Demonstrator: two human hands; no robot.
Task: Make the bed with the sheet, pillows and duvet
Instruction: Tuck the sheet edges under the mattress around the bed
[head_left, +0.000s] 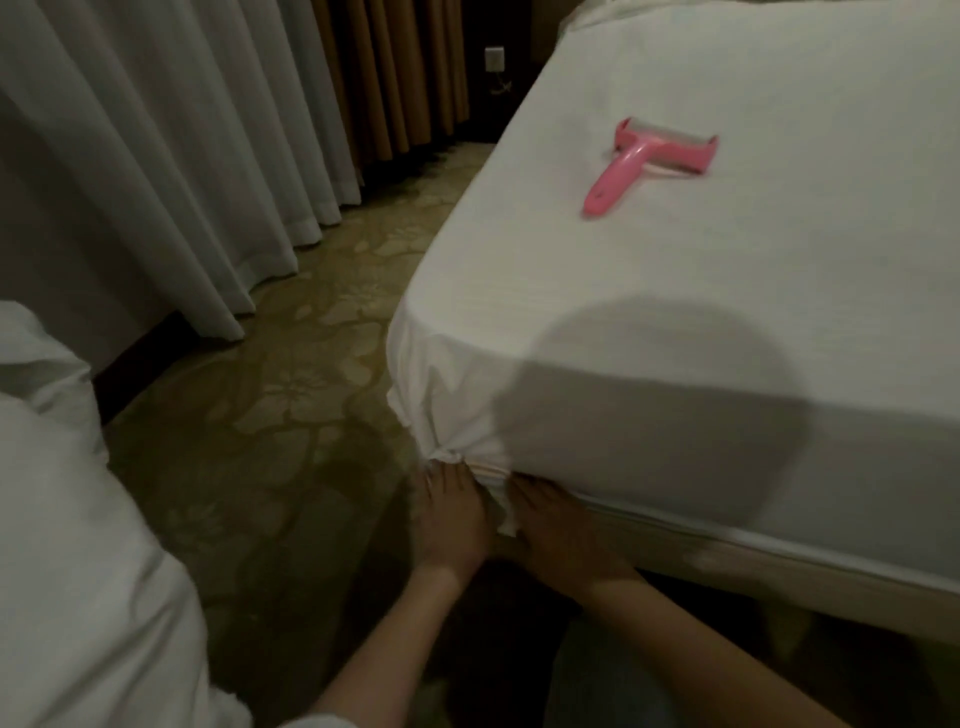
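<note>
With the white sheet (675, 291) already spread over the mattress, both hands work its bunched corner under the bed's near corner: left hand (451, 525) and right hand (558, 530) press flat-fingered, gripping nothing visible. Sheet-tucking step. Next: shove remaining fabric under. Pink lint roller (649, 161) lies on top.

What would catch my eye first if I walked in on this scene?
Probably the pink lint roller, lying alone on top of the white sheet that covers the bed. Next, the left hand and right hand side by side at the bed's near corner, pressing the bunched sheet in under the mattress. Pale curtains hang along the left.
</note>
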